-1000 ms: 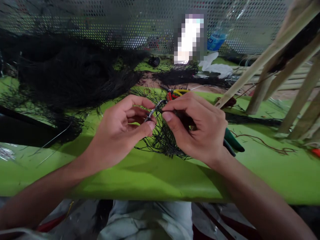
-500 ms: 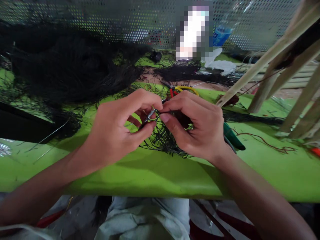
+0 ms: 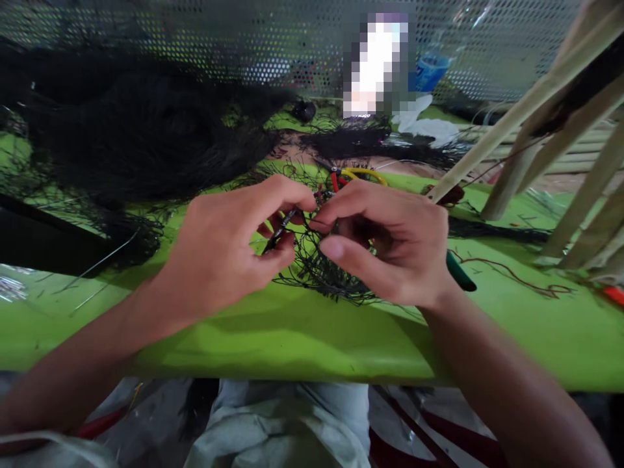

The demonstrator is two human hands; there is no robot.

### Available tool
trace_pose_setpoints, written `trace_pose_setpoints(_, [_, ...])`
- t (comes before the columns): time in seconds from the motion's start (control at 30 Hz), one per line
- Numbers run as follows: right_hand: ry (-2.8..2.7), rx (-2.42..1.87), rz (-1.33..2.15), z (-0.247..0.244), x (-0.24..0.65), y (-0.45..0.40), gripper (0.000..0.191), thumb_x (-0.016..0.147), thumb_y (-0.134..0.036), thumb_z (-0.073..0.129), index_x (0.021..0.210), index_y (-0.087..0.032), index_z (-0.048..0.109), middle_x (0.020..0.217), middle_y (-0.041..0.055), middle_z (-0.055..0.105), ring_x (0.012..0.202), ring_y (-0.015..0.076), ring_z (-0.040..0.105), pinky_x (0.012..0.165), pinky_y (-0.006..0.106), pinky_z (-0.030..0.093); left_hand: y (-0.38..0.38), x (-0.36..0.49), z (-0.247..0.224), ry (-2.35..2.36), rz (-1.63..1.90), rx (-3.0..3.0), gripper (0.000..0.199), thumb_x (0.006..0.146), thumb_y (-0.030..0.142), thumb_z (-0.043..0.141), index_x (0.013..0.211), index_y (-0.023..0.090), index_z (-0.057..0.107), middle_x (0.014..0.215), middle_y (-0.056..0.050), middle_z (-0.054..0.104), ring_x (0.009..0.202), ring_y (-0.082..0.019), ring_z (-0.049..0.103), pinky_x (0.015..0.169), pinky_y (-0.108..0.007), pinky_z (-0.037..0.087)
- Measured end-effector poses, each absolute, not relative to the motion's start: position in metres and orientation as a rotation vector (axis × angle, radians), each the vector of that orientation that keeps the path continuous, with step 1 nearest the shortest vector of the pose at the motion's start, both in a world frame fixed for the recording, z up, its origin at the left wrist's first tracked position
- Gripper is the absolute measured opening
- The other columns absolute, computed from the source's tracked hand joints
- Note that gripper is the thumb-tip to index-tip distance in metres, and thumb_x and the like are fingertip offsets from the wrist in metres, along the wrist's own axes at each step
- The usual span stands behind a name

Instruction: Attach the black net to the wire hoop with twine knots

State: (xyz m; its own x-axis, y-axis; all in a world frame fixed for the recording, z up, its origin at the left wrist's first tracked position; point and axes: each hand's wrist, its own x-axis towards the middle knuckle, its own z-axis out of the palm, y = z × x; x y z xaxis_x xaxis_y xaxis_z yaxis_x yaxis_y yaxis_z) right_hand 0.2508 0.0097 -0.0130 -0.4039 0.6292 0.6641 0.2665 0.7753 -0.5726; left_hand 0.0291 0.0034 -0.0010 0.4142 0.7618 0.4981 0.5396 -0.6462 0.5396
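Over the green work surface, my left hand pinches a thin dark rod wrapped with strands between thumb and fingers. Black knotted netting hangs from it and spreads beneath both hands. Close beside it, my right hand is curled with its index fingertip at a thin black strand; thumb and index tip stand a little apart, and its inner fingers are partly hidden. Behind the hands lies a tool with red and yellow handles, partly covered. A green handle shows past my right wrist.
A large heap of black netting fills the back left. Wooden poles lean at the right. A perforated metal panel stands behind, with a blue-labelled bottle near it. Thin wires lie left; a brown cord lies right.
My right hand has shifted slightly right, its thumb parting from the index finger. The left hand and the rod have moved slightly left, widening the gap between the hands.
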Motion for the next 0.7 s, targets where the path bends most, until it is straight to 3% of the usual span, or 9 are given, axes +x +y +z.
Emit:
trace_pose_setpoints(0.07, [-1.963, -0.662, 0.528, -0.012, 0.253, 0.010, 0.012, 0.102, -0.030, 0.065, 0.102, -0.024, 0.075, 0.087, 0.0005, 0.074, 0.062, 0.0107, 0.058, 0.054, 0.029, 0.045, 0.004, 0.029, 0.000, 1.113, 1.053, 2.362, 0.030, 0.088, 0.014, 0.073, 0.113, 0.029, 0.073, 0.102, 0.005, 0.079, 0.083, -0.016, 0.076, 0.084, -0.029, 0.060])
trace_pose_setpoints(0.2, [-1.909, -0.774, 0.402, -0.010, 0.257, 0.010, 0.026, 0.103, -0.014, 0.059, 0.109, -0.031, 0.078, 0.091, -0.0021, 0.079, 0.078, 0.0150, 0.074, 0.072, 0.031, 0.060, 0.003, 0.028, 0.001, 1.089, 1.069, 2.282, 0.024, 0.090, 0.021, 0.073, 0.113, 0.028, 0.072, 0.100, 0.003, 0.080, 0.083, -0.016, 0.077, 0.081, -0.032, 0.062])
trace_pose_setpoints(0.3, [-1.909, -0.791, 0.409, -0.010, 0.262, 0.010, 0.036, 0.097, -0.010, 0.066, 0.123, -0.034, 0.073, 0.093, -0.0027, 0.080, 0.079, 0.0164, 0.077, 0.062, 0.028, 0.059, 0.003, 0.028, 0.002, 1.078, 1.062, 2.240, 0.023, 0.090, 0.021, 0.073, 0.111, 0.028, 0.072, 0.099, 0.002, 0.080, 0.084, -0.018, 0.077, 0.083, -0.034, 0.063])
trace_pose_setpoints(0.4, [-1.948, -0.817, 0.498, -0.009, 0.266, 0.010, 0.052, 0.092, -0.009, 0.072, 0.138, -0.032, 0.062, 0.094, -0.0028, 0.080, 0.075, 0.0151, 0.078, 0.050, 0.023, 0.051, 0.002, 0.028, 0.002, 1.055, 1.012, 2.221, 0.024, 0.090, 0.022, 0.072, 0.113, 0.029, 0.071, 0.103, 0.001, 0.080, 0.086, -0.019, 0.077, 0.085, -0.036, 0.063])
trace_pose_setpoints(0.5, [-2.083, -0.823, 0.393, -0.005, 0.267, 0.009, 0.028, 0.094, -0.011, 0.072, 0.118, -0.025, 0.069, 0.094, -0.0028, 0.080, 0.069, 0.0110, 0.075, 0.051, 0.022, 0.047, 0.002, 0.028, 0.002, 1.033, 1.008, 2.253, 0.020, 0.093, 0.023, 0.069, 0.112, 0.028, 0.071, 0.103, 0.001, 0.081, 0.088, -0.019, 0.078, 0.083, -0.034, 0.063])
trace_pose_setpoints(0.57, [-2.161, -0.797, 0.271, -0.002, 0.266, 0.009, 0.013, 0.096, -0.012, 0.070, 0.103, -0.022, 0.073, 0.085, -0.0044, 0.079, 0.062, 0.0073, 0.068, 0.055, 0.022, 0.048, 0.003, 0.028, 0.002, 1.023, 1.035, 2.286, 0.016, 0.094, 0.020, 0.067, 0.109, 0.026, 0.070, 0.097, 0.003, 0.080, 0.084, -0.017, 0.078, 0.079, -0.030, 0.062])
trace_pose_setpoints(0.7, [-2.177, -0.774, 0.149, 0.002, 0.263, 0.011, 0.014, 0.094, -0.008, 0.070, 0.094, -0.021, 0.076, 0.076, -0.0048, 0.076, 0.061, 0.0070, 0.064, 0.062, 0.023, 0.050, 0.004, 0.027, 0.002, 1.035, 1.061, 2.326, 0.013, 0.093, 0.016, 0.068, 0.103, 0.025, 0.069, 0.091, 0.005, 0.079, 0.079, -0.013, 0.077, 0.077, -0.027, 0.059])
